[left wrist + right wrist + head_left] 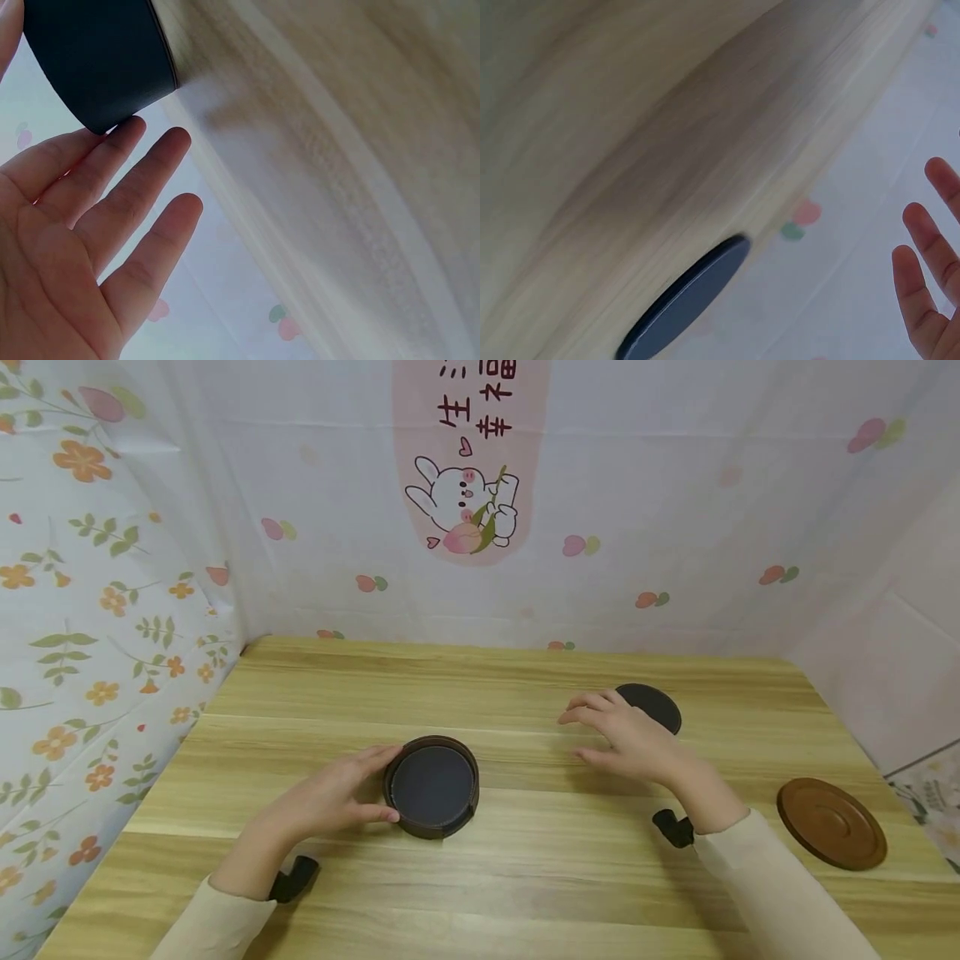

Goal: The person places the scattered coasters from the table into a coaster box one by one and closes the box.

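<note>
A round dark coaster holder (450, 832) stands on the table left of centre, with a black round coaster (433, 787) lying inside its rim. My left hand (333, 797) holds the holder by its left side, thumb at the near edge and fingertips at the far edge. In the left wrist view the holder's wall (101, 56) meets the fingertips, while other fingers stretch out apart from it. My right hand (626, 739) hovers over the table with loosely bent fingers, holding nothing. Behind it lies another black coaster (660, 706), partly hidden by the hand.
A brown round wooden-looking disc (831, 822) with a ringed surface lies near the table's right edge. The wood-grain table (480, 893) ends at a printed cloth backdrop (315, 568), with a flowered cloth (97, 610) on the left. Black wrist straps show at both sleeves.
</note>
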The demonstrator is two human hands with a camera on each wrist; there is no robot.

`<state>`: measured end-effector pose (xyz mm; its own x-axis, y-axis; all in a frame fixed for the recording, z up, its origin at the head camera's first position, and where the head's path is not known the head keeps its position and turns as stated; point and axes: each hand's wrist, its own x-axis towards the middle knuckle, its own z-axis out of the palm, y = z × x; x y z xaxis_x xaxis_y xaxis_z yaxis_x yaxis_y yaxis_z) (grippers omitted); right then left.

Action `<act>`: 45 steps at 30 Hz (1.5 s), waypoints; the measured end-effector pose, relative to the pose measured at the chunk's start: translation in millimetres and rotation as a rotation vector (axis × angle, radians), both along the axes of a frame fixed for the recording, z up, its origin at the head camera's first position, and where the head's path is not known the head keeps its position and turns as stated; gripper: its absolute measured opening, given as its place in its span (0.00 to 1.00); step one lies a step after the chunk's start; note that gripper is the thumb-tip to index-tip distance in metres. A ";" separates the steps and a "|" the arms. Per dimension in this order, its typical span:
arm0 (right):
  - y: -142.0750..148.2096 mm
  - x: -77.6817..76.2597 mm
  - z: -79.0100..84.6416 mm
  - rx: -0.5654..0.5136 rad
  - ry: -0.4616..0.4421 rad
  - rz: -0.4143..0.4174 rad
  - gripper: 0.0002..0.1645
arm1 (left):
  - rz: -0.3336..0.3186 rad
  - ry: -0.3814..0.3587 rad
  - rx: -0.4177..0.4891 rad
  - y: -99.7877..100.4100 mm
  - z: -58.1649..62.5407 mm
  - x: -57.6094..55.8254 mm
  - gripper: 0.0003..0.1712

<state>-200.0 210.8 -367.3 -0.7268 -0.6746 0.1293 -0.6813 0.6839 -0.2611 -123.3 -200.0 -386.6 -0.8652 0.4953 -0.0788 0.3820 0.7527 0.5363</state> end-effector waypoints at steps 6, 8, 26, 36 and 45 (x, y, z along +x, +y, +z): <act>19.9 -2.6 3.0 -0.021 0.018 -0.034 0.22 | 0.008 0.012 0.006 -2.1 1.0 0.1 0.53; 25.8 -4.4 3.7 -0.022 0.014 -0.045 0.22 | 0.007 0.018 0.002 -2.3 1.1 0.1 0.53; 67.6 -21.8 0.9 0.017 -0.140 -0.173 0.24 | -0.010 0.033 -0.014 -1.3 0.3 0.1 0.52; 80.4 -31.1 -2.1 0.084 -0.159 -0.209 0.28 | -0.004 0.031 -0.021 -0.5 1.0 0.2 0.52; 85.9 -37.8 -8.4 0.092 -0.201 -0.245 0.34 | -0.006 0.032 -0.017 -0.3 -0.7 0.2 0.52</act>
<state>-237.8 296.7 -375.7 -0.8736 -0.4789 -0.0869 -0.4348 0.8481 -0.3029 -123.2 -200.3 -387.3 -0.8645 0.4991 -0.0595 0.4032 0.7593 0.5108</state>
